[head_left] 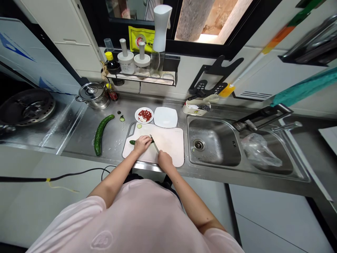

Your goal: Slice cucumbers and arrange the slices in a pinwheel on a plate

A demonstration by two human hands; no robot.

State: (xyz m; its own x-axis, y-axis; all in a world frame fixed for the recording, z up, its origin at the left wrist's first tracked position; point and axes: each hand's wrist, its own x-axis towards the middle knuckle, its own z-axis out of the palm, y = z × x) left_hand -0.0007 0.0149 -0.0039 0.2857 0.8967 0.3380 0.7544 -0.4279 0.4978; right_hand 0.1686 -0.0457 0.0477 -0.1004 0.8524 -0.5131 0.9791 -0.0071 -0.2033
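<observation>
On the white cutting board lies a piece of cucumber, its dark green end showing to the left of my left hand. The fingers of that hand are closed over the cucumber and hide its middle. My right hand is wrapped round the handle of a knife, whose blade stands at the cucumber's right end by my left fingertips. A pale cucumber slice rests near the board's top left. One long whole cucumber lies on the steel counter, left of the board.
Behind the board stand a plate of chopped red pieces and a white square plate. Cucumber scraps lie nearby. To the right is a steel sink; at left are a lidded pot and a wok. A shelf holds seasoning jars.
</observation>
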